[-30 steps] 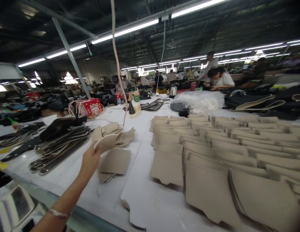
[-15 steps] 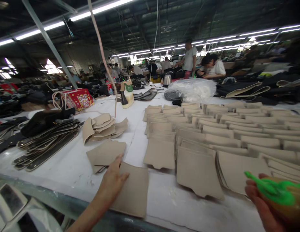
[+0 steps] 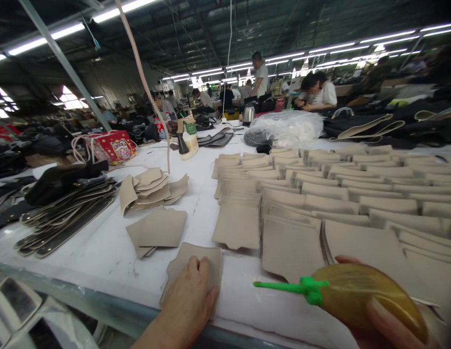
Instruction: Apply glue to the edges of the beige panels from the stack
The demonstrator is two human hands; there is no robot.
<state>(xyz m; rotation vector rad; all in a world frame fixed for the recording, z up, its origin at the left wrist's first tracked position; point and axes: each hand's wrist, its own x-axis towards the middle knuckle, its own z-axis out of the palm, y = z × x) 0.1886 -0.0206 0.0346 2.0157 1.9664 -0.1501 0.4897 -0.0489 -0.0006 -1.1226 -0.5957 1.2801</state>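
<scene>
My left hand (image 3: 191, 295) lies on a beige leather-like panel (image 3: 180, 261) at the table's front edge, fingers bent and pressed down on it, thumb towards its right side. In my right hand (image 3: 389, 320) is a squeeze bottle (image 3: 367, 295) of amber liquid, held on its side. Its long green nozzle (image 3: 283, 287) points left, above the white table top and apart from the panel. Left of centre, a few similar panels (image 3: 163, 227) overlap just beyond my left hand, and a loose pile of curled beige pieces (image 3: 149, 186) lies behind them.
Rows of overlapping beige panels (image 3: 236, 223) fill the table's right side. Dark strips (image 3: 76, 213) are stacked at left, near a red bag (image 3: 114, 145). A cable (image 3: 145, 87) hangs down to the table. Farther back stand a yellowish container (image 3: 189, 145), clear plastic wrap (image 3: 287, 128) and a kettle (image 3: 248, 115). People work beyond.
The squeeze bottle has swung in leftwards from the right edge. My left hand has moved right and down onto the panel, its fingers now bent. The panel shows a differently shaped outline.
</scene>
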